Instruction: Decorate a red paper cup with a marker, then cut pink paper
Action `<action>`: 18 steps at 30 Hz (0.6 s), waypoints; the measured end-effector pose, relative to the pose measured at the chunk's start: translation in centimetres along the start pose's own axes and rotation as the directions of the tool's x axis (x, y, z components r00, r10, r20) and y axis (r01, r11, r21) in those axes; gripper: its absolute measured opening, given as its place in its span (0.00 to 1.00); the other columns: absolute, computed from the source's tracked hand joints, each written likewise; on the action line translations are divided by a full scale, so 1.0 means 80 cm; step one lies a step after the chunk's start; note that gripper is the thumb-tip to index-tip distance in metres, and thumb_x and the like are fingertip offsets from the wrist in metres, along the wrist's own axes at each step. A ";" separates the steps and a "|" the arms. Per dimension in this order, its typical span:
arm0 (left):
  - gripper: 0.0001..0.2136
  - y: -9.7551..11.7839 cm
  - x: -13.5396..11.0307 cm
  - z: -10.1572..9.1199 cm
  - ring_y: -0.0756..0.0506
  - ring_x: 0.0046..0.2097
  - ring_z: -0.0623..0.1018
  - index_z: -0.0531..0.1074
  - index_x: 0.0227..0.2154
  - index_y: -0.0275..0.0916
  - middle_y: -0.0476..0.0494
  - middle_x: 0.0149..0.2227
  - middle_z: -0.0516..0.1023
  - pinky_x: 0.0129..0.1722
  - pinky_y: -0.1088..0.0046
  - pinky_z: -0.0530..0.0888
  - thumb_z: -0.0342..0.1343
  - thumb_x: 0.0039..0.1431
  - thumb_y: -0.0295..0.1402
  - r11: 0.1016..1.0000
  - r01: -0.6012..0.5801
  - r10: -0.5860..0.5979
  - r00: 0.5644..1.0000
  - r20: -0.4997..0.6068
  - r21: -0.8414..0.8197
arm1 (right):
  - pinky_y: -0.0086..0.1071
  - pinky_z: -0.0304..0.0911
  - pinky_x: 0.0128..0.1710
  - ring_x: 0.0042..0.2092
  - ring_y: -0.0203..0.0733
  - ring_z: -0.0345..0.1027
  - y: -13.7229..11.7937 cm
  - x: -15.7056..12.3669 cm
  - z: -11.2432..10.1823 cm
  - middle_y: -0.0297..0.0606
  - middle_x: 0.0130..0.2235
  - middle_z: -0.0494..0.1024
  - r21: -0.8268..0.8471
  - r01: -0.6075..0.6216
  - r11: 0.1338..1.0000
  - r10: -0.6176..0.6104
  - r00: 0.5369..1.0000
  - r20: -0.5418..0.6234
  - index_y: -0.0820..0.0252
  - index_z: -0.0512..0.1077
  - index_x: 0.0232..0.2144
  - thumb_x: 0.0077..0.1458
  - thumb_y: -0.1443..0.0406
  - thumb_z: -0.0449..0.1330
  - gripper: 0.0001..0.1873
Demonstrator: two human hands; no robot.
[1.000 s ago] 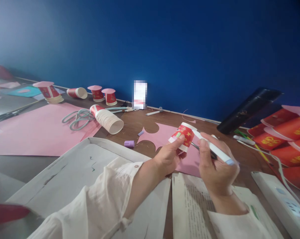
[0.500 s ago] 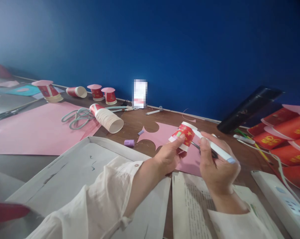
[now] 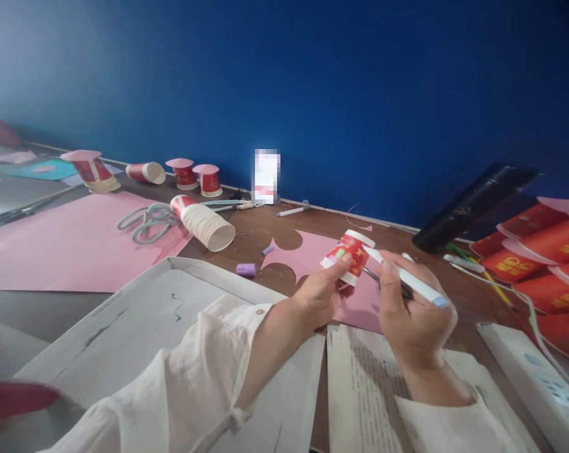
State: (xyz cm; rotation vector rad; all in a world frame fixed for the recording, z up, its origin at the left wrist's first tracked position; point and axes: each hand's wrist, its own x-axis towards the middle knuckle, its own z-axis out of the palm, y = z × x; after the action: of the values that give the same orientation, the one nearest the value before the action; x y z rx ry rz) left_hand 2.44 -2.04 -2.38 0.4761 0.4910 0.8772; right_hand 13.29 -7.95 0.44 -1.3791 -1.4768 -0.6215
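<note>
My left hand [image 3: 322, 292] is wrapped round a red paper cup [image 3: 354, 255] with gold stars, which lies tilted in the fingers. In my right hand [image 3: 409, 308] is a white marker [image 3: 419, 284] with a pale blue end, its tip at the cup's side. A dark, thin tool, perhaps scissors, shows partly under the right fingers. Beneath both hands lies pink paper [image 3: 307, 251] with round cut-outs. A purple marker cap [image 3: 246, 270] and a smaller purple piece [image 3: 268, 250] are left of it.
A stack of paper cups [image 3: 209, 226] lies by a coiled grey cable [image 3: 147, 223]. Cups topped with pink discs [image 3: 209, 182] stand by the wall. A black cylinder [image 3: 473, 204], red paper cups [image 3: 548, 251] and a power strip [image 3: 529, 371] are right. A white box lid [image 3: 161, 340] is below my left arm.
The marker's tip has shifted slightly against the side of the cup. Both hands keep their hold, and the rest looks the same.
</note>
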 end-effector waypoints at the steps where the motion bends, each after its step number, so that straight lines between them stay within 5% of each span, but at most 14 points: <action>1: 0.18 0.000 0.001 -0.001 0.44 0.44 0.71 0.76 0.40 0.42 0.45 0.41 0.76 0.41 0.67 0.62 0.69 0.48 0.44 1.000 -0.001 0.001 1.000 0.002 0.005 | 0.41 0.70 0.46 0.41 0.47 0.78 0.000 0.000 0.000 0.43 0.39 0.83 -0.001 0.004 1.000 -0.004 1.000 -0.001 0.62 0.78 0.42 0.61 0.67 0.60 0.09; 18: 0.18 0.000 0.002 0.000 0.44 0.43 0.71 0.76 0.41 0.42 0.45 0.42 0.76 0.40 0.67 0.63 0.69 0.48 0.43 1.000 -0.001 0.001 1.000 -0.020 -0.008 | 0.43 0.71 0.47 0.42 0.49 0.78 0.001 -0.001 0.001 0.45 0.40 0.83 0.025 -0.010 1.000 0.010 1.000 -0.018 0.63 0.78 0.44 0.61 0.68 0.59 0.11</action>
State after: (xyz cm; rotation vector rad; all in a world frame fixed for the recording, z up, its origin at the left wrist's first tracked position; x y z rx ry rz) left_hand 2.51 -1.94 -2.40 0.4610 0.5060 0.8855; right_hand 13.32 -7.94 0.34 -1.3573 -1.4582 -0.6056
